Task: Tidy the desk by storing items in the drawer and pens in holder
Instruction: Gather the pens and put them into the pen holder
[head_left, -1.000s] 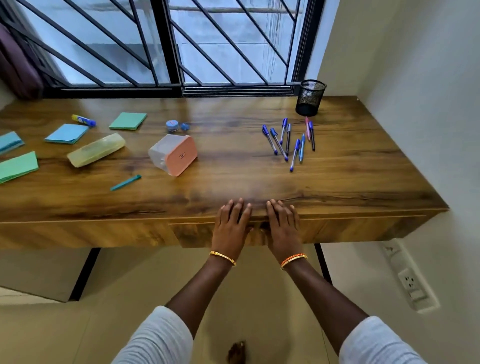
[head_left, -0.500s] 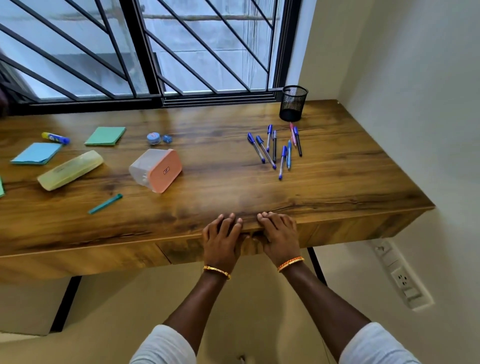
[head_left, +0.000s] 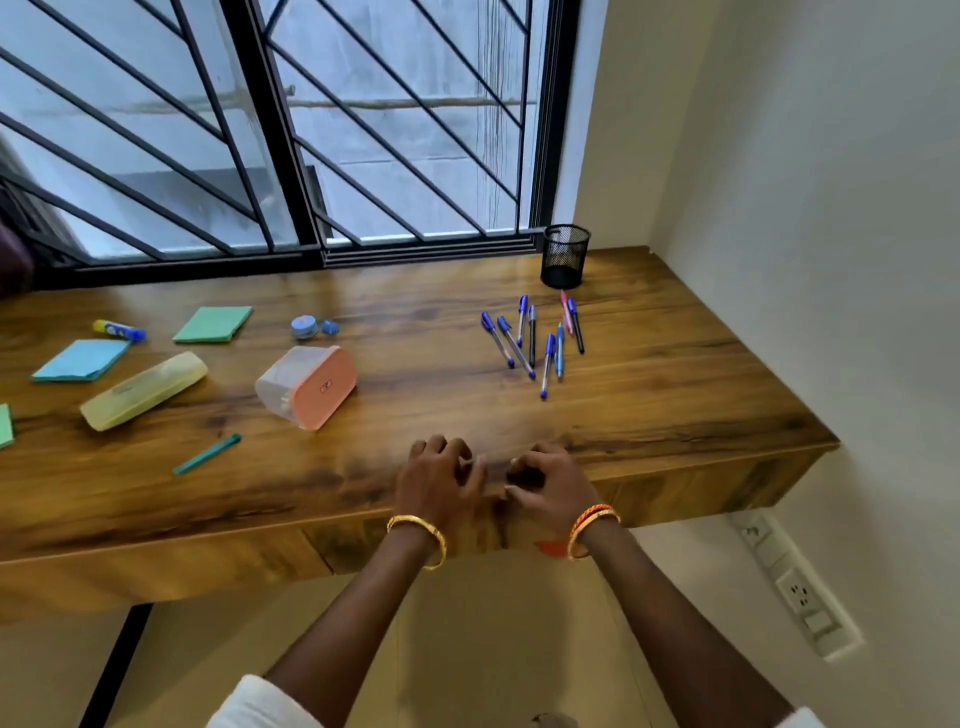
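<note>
My left hand (head_left: 436, 478) and my right hand (head_left: 550, 483) hover side by side over the front edge of the wooden desk (head_left: 675, 395), fingers curled and blurred, nothing visible in them. Just below them is the drawer front (head_left: 353, 540), closed. Several blue pens and one pink pen (head_left: 535, 338) lie loose at the back right, in front of the black mesh holder (head_left: 565, 255). A teal pen (head_left: 208, 453) lies alone at the front left.
A clear box with an orange lid (head_left: 311, 387), a yellow pencil case (head_left: 145, 389), blue (head_left: 83, 360) and green (head_left: 213, 324) notepads, a glue stick (head_left: 119, 330) and small blue rolls (head_left: 305, 327) lie on the left half. Barred window behind; wall with sockets (head_left: 800, 592) on the right.
My fingers have gone from lying flat on the desk edge to hooking over it and now curling up above it. The camera has tilted up and the view has shifted.
</note>
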